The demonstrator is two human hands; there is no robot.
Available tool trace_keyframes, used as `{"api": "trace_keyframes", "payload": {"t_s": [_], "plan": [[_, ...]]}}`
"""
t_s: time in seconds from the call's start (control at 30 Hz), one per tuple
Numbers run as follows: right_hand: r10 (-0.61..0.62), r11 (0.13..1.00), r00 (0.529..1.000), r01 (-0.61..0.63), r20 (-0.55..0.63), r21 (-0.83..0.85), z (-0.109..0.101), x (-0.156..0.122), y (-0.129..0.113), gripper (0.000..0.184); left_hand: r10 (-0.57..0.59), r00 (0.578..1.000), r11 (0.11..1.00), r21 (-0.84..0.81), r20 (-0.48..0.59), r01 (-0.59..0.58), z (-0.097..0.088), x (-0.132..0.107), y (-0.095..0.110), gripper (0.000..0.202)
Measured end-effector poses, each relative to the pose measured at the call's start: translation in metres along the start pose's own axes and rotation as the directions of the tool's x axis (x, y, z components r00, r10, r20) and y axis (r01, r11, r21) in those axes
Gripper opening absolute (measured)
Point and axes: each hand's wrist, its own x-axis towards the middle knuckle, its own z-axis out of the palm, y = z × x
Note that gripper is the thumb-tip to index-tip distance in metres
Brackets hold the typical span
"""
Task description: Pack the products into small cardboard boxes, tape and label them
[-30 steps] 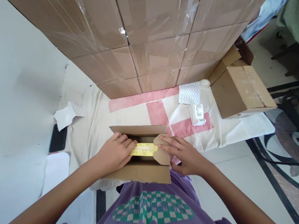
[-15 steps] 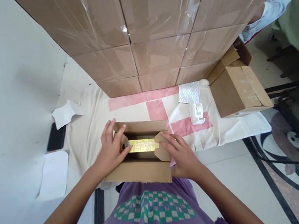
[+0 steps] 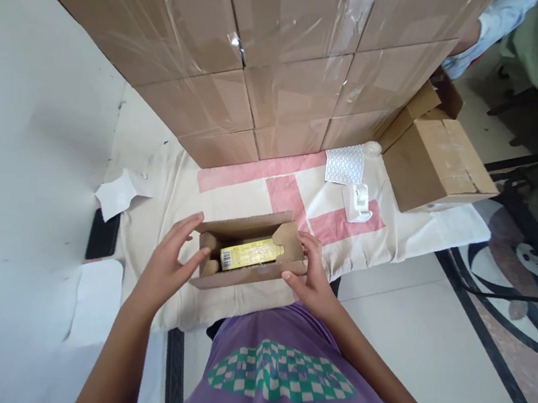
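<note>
A small open cardboard box sits near the front edge of the cloth-covered table. A yellow carton with a barcode on its left end lies inside it, its right end partly under the box's right flap. My left hand holds the box's left end, fingertips at the far corner and thumb by the left flap. At the right end, my right hand grips the box, thumb on the near side and fingers at the far side.
Taped cardboard boxes are stacked behind. A white tape dispenser, a label sheet and a larger box stand right. A dark phone-like slab and white paper lie left. Another person's sleeve shows top right.
My left hand has drawn back from the yellow carton to the box's left end. My right hand has shifted from the right flap to the box's end. The near flap stands more upright.
</note>
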Motion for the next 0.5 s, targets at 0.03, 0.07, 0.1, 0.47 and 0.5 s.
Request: {"api": "trace_keyframes", "payload": {"t_s": [0.03, 0.07, 0.1, 0.47, 0.5], "plan": [[0.006, 1.0, 1.0, -0.006, -0.006, 0.001, -0.001, 0.001, 0.001, 0.062, -0.027, 0.999, 1.0, -0.007, 0.019, 0.027, 0.006, 0.0, -0.003, 0.07], [0.02, 1.0, 1.0, -0.02, -0.007, 0.011, -0.002, 0.002, 0.001, 0.06, -0.054, 0.998, 0.998, -0.018, 0.026, 0.054, 0.009, 0.0, -0.007, 0.076], [0.043, 0.999, 0.999, -0.043, -0.005, 0.029, -0.003, 0.003, 0.002, 0.059, -0.067, 0.998, 0.997, -0.034, 0.018, 0.067, 0.011, -0.001, -0.011, 0.074], [-0.007, 0.98, 0.917, -0.072, -0.398, -0.184, -0.035, 0.028, 0.013, 0.05, 0.141, 0.977, 0.824, 0.529, 0.159, -0.205, 0.063, -0.03, 0.08, 0.072], [-0.043, 0.964, 0.86, -0.098, -0.509, -0.246, -0.057, 0.037, 0.021, 0.046, 0.161, 0.974, 0.812, 0.54, 0.159, -0.222, 0.071, -0.028, 0.082, 0.07]]}}
